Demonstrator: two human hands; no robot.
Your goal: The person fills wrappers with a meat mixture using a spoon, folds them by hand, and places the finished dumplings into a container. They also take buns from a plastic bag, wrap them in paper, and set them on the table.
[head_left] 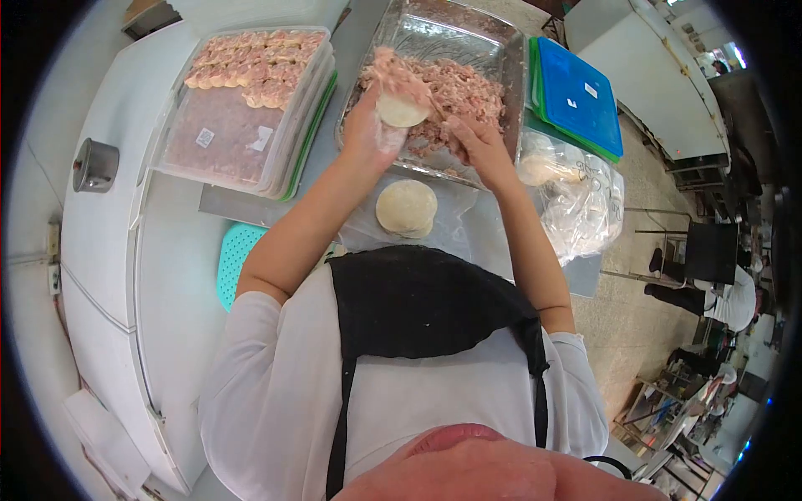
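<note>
My left hand (368,134), dusted with flour, holds a round dough wrapper (401,111) over the near left part of a metal tray. Pinkish meat shows at the wrapper's far edge; blur hides whether it lies on the dough. Close by, my right hand (478,149) has its fingers closed at the mound of minced meat (464,90). Something thin seems to run from those fingers toward the wrapper, too unclear to name. A stack of round dough wrappers (406,209) lies on a plastic sheet between my forearms.
At left, stacked clear containers (213,138) hold rows of filled dumplings (259,63). The metal tray (434,21) spans the far middle. Blue and green lids (581,83) and a plastic bag (581,209) sit at right. A metal pot (96,165) stands far left; a person (735,301) is beyond.
</note>
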